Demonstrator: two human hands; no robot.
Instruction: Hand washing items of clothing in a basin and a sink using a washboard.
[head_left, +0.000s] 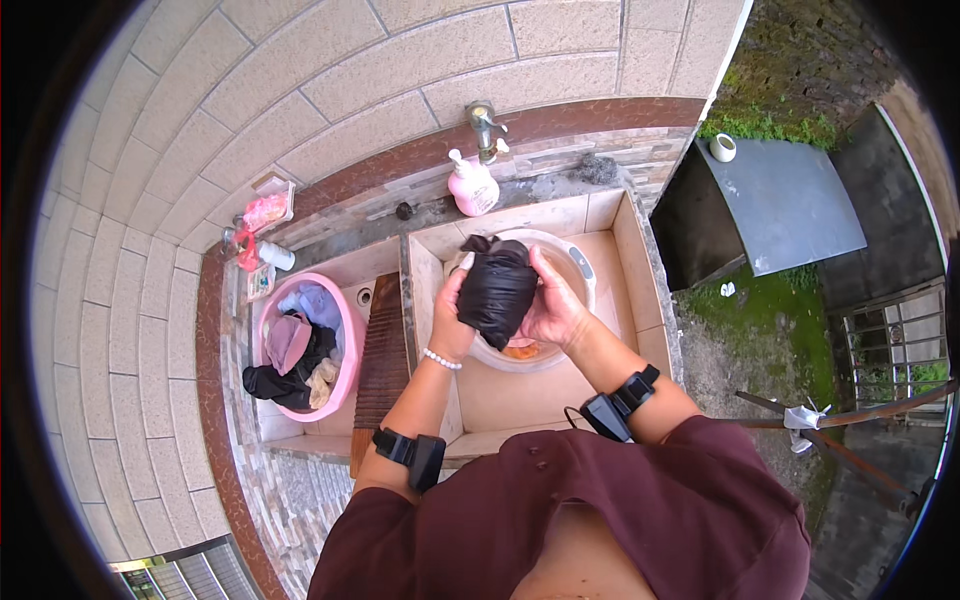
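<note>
A bunched black cloth (498, 296) is held between my two hands above a round pale basin (566, 358). My left hand (452, 311) grips its left side, and a white bead bracelet circles that wrist. From the right, my right hand (556, 304) presses against the cloth with the thumb up along its edge. Most of the basin's inside is hidden behind the cloth and hands. Something orange (520, 350) shows in the basin below the cloth. The basin stands in the right compartment of a tiled sink (510, 405).
A pink tub (352, 360) of clothes sits in the left compartment beside a ridged wooden washboard (381, 345). On the back ledge are a pink pump bottle (474, 184), a steel-wool scourer (598, 169) and a white bottle (276, 256). A metal tap (484, 131) projects from the wall.
</note>
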